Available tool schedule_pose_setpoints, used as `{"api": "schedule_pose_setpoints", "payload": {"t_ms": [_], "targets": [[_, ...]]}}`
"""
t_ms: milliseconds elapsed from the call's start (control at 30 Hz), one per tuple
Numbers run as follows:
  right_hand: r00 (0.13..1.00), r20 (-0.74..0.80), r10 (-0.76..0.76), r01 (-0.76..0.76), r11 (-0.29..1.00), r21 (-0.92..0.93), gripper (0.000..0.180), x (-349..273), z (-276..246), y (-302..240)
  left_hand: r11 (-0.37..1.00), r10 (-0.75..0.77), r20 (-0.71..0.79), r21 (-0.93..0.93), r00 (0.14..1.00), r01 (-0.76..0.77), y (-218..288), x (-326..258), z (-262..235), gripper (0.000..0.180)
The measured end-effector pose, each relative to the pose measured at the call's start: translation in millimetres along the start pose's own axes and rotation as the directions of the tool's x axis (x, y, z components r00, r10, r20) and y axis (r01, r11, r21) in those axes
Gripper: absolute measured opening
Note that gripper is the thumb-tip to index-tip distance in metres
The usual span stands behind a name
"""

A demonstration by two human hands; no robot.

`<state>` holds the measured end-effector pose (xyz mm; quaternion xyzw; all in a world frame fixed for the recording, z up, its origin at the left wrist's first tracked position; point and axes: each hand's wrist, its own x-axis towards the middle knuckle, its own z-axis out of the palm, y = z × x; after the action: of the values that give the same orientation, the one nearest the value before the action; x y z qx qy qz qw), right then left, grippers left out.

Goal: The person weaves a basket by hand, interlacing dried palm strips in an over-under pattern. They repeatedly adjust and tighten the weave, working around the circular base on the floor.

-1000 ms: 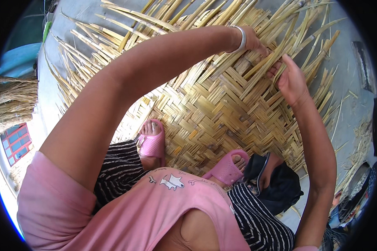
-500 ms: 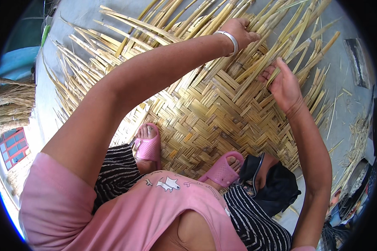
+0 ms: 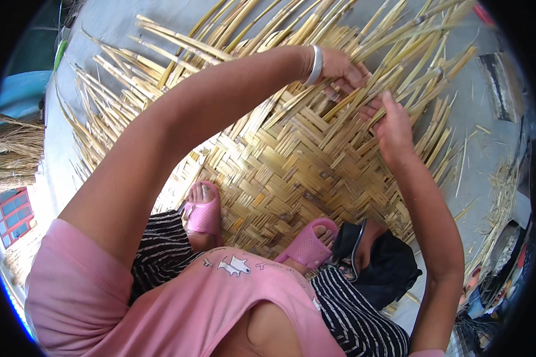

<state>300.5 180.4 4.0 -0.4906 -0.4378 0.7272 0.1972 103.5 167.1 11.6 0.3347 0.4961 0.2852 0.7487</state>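
Note:
A half-woven mat (image 3: 268, 172) of flattened, straw-coloured reed strips lies on the floor under my feet. Its loose strips (image 3: 184, 44) fan out past the far and left edges. At the mat's far right part, my left hand (image 3: 339, 68), with a white bangle at the wrist, has its fingers curled round reed strips. Close beside it on the right, my right hand (image 3: 392, 128) is closed on a strip between thumb and fingers, palm turned up. The strips partly cover the fingertips of both hands.
My feet in pink slippers (image 3: 202, 214) stand on the mat. Dark cloth (image 3: 390, 268) lies by my right knee. At the right are a worn dark board (image 3: 499, 86), reed scraps (image 3: 500, 184) and a heap of mixed items. Bundled dry stalks (image 3: 15, 149) stand at far left.
My left hand has come down and nearer to the right hand, its fingers now among the strips. My right hand has shifted slightly left and down. The view has moved a little.

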Motion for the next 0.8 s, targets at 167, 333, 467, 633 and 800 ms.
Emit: {"api": "schedule_pose_setpoints", "payload": {"t_ms": [167, 333, 467, 633, 800], "targets": [[0.98, -0.181, -0.078, 0.073, 0.997, -0.032, 0.039, -14.7, 20.8, -8.1, 0.997, 0.051, -0.029, 0.067, 0.998, -0.049, -18.2, 20.1, -6.1, 0.019], [0.962, -0.22, -0.16, 0.133, 0.982, -0.131, 0.034, -19.7, 25.7, -5.2, 0.994, -0.04, -0.176, -0.105, 0.984, 0.021, -21.1, 27.5, -0.4, 0.012], [0.984, -0.139, -0.115, 0.08, 0.97, -0.23, 0.031, -9.6, 20.3, -10.4, 0.997, -0.068, -0.263, 0.014, 0.962, 0.074, -9.0, 19.2, 11.5, 0.018], [0.991, -0.056, -0.123, 0.097, 0.938, -0.332, 0.028, 2.6, 15.5, -1.9, 0.96, -0.057, -0.24, 0.253, 0.969, 0.119, -14.6, 24.8, 10.4, 0.039], [0.984, -0.116, -0.138, 0.101, 0.954, -0.281, 0.023, -3.0, 17.3, -2.1, 0.915, 0.04, -0.346, 0.389, 0.937, 0.104, -17.6, 27.6, 14.2, 0.033]]}}
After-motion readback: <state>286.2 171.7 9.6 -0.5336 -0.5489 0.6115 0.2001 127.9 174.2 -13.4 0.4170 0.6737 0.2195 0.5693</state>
